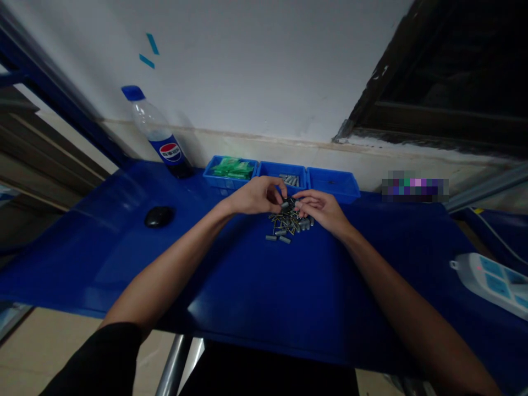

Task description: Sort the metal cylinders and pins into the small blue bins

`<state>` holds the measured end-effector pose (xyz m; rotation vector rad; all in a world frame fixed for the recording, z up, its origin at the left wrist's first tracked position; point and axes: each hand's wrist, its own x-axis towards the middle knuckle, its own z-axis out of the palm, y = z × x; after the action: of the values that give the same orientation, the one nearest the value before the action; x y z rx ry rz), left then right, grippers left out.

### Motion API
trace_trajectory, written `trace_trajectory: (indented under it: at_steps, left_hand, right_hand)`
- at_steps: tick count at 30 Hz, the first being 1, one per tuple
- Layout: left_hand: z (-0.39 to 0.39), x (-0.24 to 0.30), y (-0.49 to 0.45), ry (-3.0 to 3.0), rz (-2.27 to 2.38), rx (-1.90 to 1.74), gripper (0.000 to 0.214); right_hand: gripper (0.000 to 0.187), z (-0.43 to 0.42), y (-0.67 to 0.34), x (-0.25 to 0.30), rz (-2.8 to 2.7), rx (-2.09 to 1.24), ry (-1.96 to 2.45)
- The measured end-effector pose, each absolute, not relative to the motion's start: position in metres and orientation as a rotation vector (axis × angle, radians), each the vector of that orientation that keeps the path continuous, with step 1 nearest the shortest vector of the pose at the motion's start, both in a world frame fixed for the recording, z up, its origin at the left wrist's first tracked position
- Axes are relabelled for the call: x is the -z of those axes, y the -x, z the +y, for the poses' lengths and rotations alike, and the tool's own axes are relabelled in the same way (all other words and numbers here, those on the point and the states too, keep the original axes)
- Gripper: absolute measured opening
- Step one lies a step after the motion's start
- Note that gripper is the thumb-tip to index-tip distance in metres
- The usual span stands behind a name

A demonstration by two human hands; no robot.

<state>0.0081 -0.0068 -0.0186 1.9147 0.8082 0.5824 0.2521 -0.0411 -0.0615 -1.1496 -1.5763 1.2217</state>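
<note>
My left hand (256,196) and my right hand (320,208) meet over a heap of small grey cylindrical parts (289,225) on the blue table (256,286). Both hands have their fingers pinched together around a small dark part (287,204) held between them just above the heap. A few loose cylinders lie at the near edge of the heap.
Three blue bins stand at the back: one with green packets (231,171), one with grey parts (289,177), one that looks empty (333,184). A cola bottle (159,135) stands at back left, a black mouse (159,216) lies left, a white power strip (493,281) lies right.
</note>
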Motion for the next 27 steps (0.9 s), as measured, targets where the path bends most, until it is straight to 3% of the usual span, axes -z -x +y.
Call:
trace_trajectory:
  at_steps: [10, 16, 21, 27]
  left_hand:
    - [-0.004, 0.03, -0.017, -1.588, 0.712, -0.661, 0.035]
    - [-0.007, 0.031, -0.019, -1.87, 0.874, -0.813, 0.022]
    - [-0.012, 0.011, -0.007, -2.181, 0.688, -0.268, 0.021]
    - [-0.022, 0.015, -0.013, -2.307, 0.752, 0.06, 0.027]
  right_hand:
    - [0.034, -0.037, -0.242, 0.067, -1.454, -1.356, 1.097]
    - [0.034, -0.032, -0.244, 0.067, -1.397, -1.233, 1.148]
    - [0.056, -0.029, -0.25, 0.059, -1.368, -1.178, 1.083]
    - [0.042, -0.028, -0.26, 0.047, -1.469, -1.122, 1.13]
